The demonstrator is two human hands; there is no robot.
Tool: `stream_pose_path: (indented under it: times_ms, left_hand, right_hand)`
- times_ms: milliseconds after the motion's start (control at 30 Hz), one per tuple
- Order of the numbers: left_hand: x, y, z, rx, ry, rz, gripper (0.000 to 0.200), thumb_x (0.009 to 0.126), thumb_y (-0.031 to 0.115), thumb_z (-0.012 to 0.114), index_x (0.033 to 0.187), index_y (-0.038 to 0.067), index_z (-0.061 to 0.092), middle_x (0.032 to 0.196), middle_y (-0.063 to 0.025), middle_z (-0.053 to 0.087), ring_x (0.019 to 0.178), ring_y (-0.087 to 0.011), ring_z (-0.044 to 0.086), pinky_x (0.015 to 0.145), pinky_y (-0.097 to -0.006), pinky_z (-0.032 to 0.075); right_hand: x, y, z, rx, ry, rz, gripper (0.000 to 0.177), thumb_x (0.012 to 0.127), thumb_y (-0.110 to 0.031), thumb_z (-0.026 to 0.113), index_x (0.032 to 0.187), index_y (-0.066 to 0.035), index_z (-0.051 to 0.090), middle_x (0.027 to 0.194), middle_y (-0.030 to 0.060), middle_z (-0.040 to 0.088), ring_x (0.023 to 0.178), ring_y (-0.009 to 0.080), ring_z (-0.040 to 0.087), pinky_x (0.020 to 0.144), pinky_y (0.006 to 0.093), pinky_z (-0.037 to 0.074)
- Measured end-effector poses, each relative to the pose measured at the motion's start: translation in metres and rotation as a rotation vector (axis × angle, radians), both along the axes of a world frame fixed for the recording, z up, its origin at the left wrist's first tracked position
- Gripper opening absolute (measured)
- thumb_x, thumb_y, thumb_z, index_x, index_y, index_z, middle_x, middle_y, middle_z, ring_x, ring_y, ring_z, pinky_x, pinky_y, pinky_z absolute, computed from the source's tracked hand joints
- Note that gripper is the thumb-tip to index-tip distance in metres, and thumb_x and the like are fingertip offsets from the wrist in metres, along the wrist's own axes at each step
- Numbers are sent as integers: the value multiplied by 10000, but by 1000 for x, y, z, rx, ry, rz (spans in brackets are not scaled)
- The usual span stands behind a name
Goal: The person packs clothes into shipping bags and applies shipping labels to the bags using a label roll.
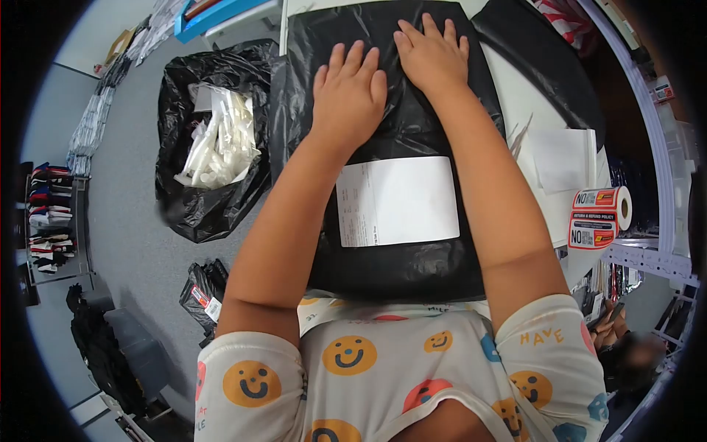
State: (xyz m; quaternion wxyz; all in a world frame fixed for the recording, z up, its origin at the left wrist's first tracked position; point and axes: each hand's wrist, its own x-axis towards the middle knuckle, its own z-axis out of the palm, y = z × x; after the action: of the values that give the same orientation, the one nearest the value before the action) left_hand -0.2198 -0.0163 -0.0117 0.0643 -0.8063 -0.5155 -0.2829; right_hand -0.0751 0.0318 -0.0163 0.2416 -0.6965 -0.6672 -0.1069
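My left hand and right hand lie flat, grip open, on the black mailer bag, whose long axis runs from me toward the worktop's far edge, with the right hand farther out.

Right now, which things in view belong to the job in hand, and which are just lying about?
In hand: black mailer bag with white label, left hand and right hand flat on it.
Lying about: sticker roll, white sheets, floor bin bag of clear wrappers, clothes shelf.
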Motion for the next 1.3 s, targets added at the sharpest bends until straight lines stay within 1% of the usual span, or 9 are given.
stream_pose_path:
  times_ms: [67, 200, 267, 367, 933, 1033, 1100, 1167, 1300]
  left_hand:
    - [-8, -22, 5, 8, -5, 37, 401, 893, 278, 341, 1246, 124, 455, 1333, -119, 366, 1264, -331, 268, 996, -500, 219]
    - [-4, -42, -15, 55, 47, 61, 404, 889, 303, 347, 1254, 161, 447, 1328, -113, 374, 1256, -328, 284, 990, -510, 222]
    - [-3, -39, -19, 117, 29, 55, 401, 858, 292, 399, 1221, 145, 482, 1297, -125, 407, 1236, -334, 309, 977, -512, 242]
    - [-2, -41, -25, 129, 33, 65, 402, 842, 283, 428, 1210, 134, 492, 1277, -125, 428, 1221, -336, 325, 973, -516, 247]
    - [0, -40, -24, 96, 80, 84, 419, 858, 303, 414, 1252, 164, 449, 1309, -106, 393, 1236, -322, 311, 984, -511, 232]
    - [-4, -40, -26, 105, 58, 40, 420, 855, 291, 431, 1254, 163, 442, 1311, -111, 388, 1247, -314, 296, 989, -515, 224]
    - [-22, -47, -15, 30, -34, -153, 454, 827, 239, 498, 1265, 143, 424, 1318, -116, 380, 1254, -319, 292, 1001, -505, 213]
    - [-50, -64, -3, -79, -161, -363, 472, 809, 203, 532, 1264, 132, 424, 1326, -112, 374, 1261, -316, 288, 1005, -498, 214]
    - [-109, -129, 34, -452, 230, -540, 521, 750, 213, 626, 1232, 108, 460, 1346, -84, 362, 1284, -265, 269, 1007, -449, 238]
  right_hand:
    - [3, -23, 7, 57, 128, 49, 449, 866, -478, 365, 1226, -238, 487, 1350, 140, 340, 1259, 402, 235, 1005, 539, 172]
    - [-1, -86, 5, 107, 14, 102, 441, 859, -468, 398, 1222, -235, 490, 1329, 152, 361, 1248, 411, 247, 986, 553, 200]
    - [-1, -97, -10, 122, -47, 111, 430, 862, -455, 404, 1222, -235, 489, 1319, 154, 373, 1241, 414, 257, 977, 560, 209]
    - [-1, -97, -15, 117, -109, 99, 404, 889, -413, 363, 1246, -249, 458, 1328, 138, 365, 1232, 408, 273, 977, 561, 205]
    - [-3, -92, -19, 118, -121, 81, 400, 864, -387, 412, 1225, -227, 480, 1310, 131, 385, 1226, 397, 278, 985, 554, 199]
    - [1, -96, -15, 115, -92, 139, 418, 858, -378, 441, 1247, -225, 451, 1322, 137, 365, 1230, 384, 284, 994, 536, 201]
    - [12, -105, -7, 96, -28, 256, 433, 854, -370, 459, 1260, -222, 431, 1329, 143, 353, 1235, 374, 284, 1003, 520, 198]
    - [35, -134, 10, -22, 22, 385, 472, 836, -353, 502, 1275, -204, 411, 1364, 105, 319, 1266, 320, 264, 1018, 490, 197]
    - [84, -203, 34, -317, 1, 620, 490, 793, -307, 563, 1250, -173, 447, 1362, 61, 342, 1284, 268, 255, 1028, 477, 197]
